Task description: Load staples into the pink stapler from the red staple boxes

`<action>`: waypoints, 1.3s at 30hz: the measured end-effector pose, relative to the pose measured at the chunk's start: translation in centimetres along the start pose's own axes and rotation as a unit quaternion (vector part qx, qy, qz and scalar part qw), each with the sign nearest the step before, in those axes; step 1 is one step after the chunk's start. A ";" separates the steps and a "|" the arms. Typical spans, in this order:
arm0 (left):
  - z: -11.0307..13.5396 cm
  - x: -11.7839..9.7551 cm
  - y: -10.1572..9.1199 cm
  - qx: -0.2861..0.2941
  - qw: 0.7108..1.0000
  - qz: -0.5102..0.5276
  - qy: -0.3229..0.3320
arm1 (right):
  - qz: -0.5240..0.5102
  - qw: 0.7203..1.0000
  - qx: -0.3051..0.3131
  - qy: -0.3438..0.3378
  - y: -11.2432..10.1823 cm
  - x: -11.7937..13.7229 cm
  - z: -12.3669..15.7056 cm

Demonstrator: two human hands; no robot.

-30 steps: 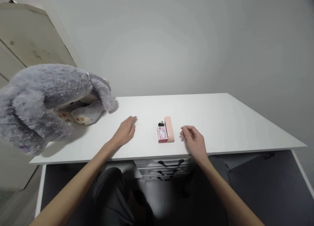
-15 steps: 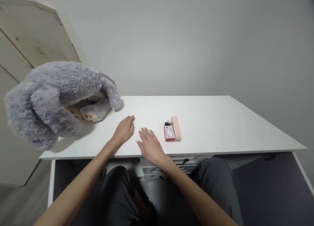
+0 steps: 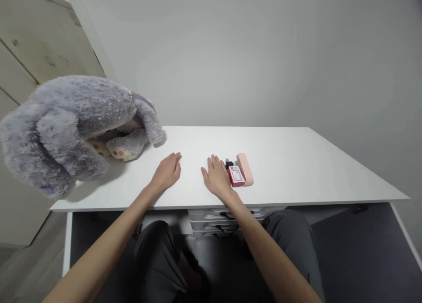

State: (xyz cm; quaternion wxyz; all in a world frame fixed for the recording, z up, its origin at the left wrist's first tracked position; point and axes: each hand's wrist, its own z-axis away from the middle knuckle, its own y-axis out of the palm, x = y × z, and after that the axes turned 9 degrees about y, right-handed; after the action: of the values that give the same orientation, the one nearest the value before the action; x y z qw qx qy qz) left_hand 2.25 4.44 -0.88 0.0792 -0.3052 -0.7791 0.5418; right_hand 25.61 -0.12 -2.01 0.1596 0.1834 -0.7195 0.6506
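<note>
My right hand (image 3: pixel 216 178) lies flat on the white desk (image 3: pixel 286 162), fingers stretched out and pointing away from me. Its outer edge is against a small red-and-white box (image 3: pixel 236 175). Just behind that box sits a small black item (image 3: pixel 228 163) with a metal end, its kind too small to make out. A pale pink oblong case (image 3: pixel 244 169) lies along the box's right side. To the left, my left hand (image 3: pixel 166 171) rests on the desk with nothing in it, its thumb apart from the fingers.
A large grey plush toy (image 3: pixel 89 118) slumps over the desk's left end. Behind the desk rises a grey wall (image 3: pixel 231 52). Drawers with black handles (image 3: pixel 227 227) are below the desktop, close to my knees.
My right hand has slid to the right, up against the box. The box, the black item and the pink case have shifted right and turned slightly. My left hand stays in place.
</note>
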 end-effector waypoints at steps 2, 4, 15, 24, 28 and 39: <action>0.0 0.0 -0.1 0.005 1.000 -0.002 -0.002 | 0.005 1.000 -0.003 0.002 -0.4 -1.4 -0.3; -0.1 0.0 -0.1 0.008 1.000 -0.006 -0.004 | 0.011 1.000 -0.005 0.001 -0.8 -2.9 -0.6; -0.5 0.1 -0.4 0.006 1.000 -0.003 -0.007 | 0.019 1.000 -0.001 0.010 -4.7 -11.6 -2.0; -0.7 0.2 -0.8 0.018 1.000 -0.008 -0.023 | 0.018 0.999 -0.014 0.046 -7.6 -17.7 -3.2; -1.0 0.3 -0.9 0.017 1.000 -0.006 -0.023 | 0.028 0.998 -0.020 0.051 -7.9 -19.2 -3.7; -1.3 -0.2 -1.2 0.025 0.999 -0.008 -0.024 | 0.049 0.996 -0.024 0.073 -8.6 -20.4 -5.1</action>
State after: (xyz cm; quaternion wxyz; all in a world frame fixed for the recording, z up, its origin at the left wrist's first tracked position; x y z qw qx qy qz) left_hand 2.49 5.10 0.78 0.0725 -0.2833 -0.7694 0.5679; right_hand 47.63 5.40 -3.48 0.1838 0.0960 -0.7298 0.6515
